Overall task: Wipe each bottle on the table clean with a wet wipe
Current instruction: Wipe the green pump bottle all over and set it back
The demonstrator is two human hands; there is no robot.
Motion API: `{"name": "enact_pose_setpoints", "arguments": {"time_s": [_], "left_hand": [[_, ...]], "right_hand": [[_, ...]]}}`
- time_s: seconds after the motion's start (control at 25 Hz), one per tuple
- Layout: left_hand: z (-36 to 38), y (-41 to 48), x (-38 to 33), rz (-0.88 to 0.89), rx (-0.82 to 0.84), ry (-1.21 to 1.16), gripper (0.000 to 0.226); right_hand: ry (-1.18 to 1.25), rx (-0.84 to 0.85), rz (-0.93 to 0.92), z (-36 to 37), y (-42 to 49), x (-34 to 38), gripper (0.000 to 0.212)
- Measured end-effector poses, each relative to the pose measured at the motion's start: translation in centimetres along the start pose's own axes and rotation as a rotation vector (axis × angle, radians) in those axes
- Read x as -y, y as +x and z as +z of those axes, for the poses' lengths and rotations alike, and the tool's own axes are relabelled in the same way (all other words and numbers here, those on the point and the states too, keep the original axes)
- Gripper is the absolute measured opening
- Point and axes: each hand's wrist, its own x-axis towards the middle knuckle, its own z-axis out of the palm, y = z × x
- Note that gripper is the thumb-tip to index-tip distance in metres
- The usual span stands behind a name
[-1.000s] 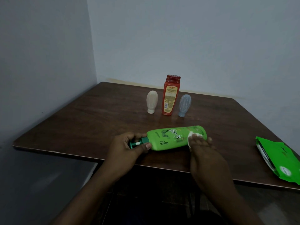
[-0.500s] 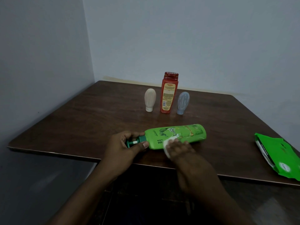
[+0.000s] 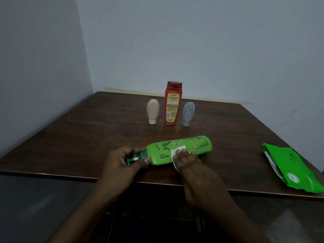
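Dim room here, with a flat bluish cast over everything; the light is soft and diffuse, with no hard shadows anywhere. The table [image 3: 87, 137] carries a faint sheen just in front of the red bottle [image 3: 172, 106], but no real glare. The green bottle [image 3: 198, 146] and white wet wipe [image 3: 173, 153] are the brightest spots. The left hand [image 3: 119, 163] and right hand [image 3: 191, 165] read dark and a touch soft. Below the table edge it sinks to near black, and the wide lens bows the table's edges

Green bottle [image 3: 178, 149] glossy plastic; table [image 3: 105, 123] dark wood-grain, slight sheen; wipe pack [image 3: 291, 170] shiny plastic film.
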Motion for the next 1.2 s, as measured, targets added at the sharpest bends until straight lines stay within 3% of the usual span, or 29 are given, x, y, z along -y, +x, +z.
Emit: {"name": "enact_pose_setpoints", "arguments": {"time_s": [0.04,0.2,0.28,0.4,0.56,0.76,0.88,1.0,1.12,1.2], "left_hand": [[0.0,0.0,-0.1,-0.004,0.003,-0.003,0.026],[1.5,0.2,-0.6,-0.007,0.000,-0.032,0.028],[1.7,0.0,-0.9,-0.004,-0.001,-0.033,0.028],[1.7,0.0,-1.0,0.001,-0.006,-0.023,0.028],[1.7,0.3,-0.7,0.000,-0.017,-0.048,0.028],[1.7,0.1,-0.7,0.009,-0.004,-0.014,0.025],[1.5,0.1,-0.7,0.006,0.003,-0.001,0.023],[1.3,0.1,-0.9,0.007,0.021,0.033,0.025],[1.2,0.1,-0.9,0.015,0.016,0.040,0.027],[1.2,0.2,-0.9,0.013,0.009,0.034,0.025]], "right_hand": [[-0.007,-0.029,0.044,0.0,0.2,-0.9,0.055],[-0.059,-0.038,0.545,-0.9,0.3,-5.3,0.048],[-0.051,0.010,0.632,-1.4,0.4,-5.3,0.046],[-0.002,-0.041,0.552,-0.8,0.1,-2.9,0.052],[0.018,-0.040,0.294,0.3,-0.7,0.0,0.062],[0.032,-0.058,0.577,-0.8,0.3,-4.1,0.042],[0.063,-0.071,0.620,-0.5,0.6,-5.0,0.039],[0.114,-0.063,0.416,0.6,0.3,-2.4,0.058],[0.065,0.024,0.015,0.2,0.2,0.3,0.064],[0.101,0.034,-0.003,0.0,0.4,-0.8,0.062]]}}
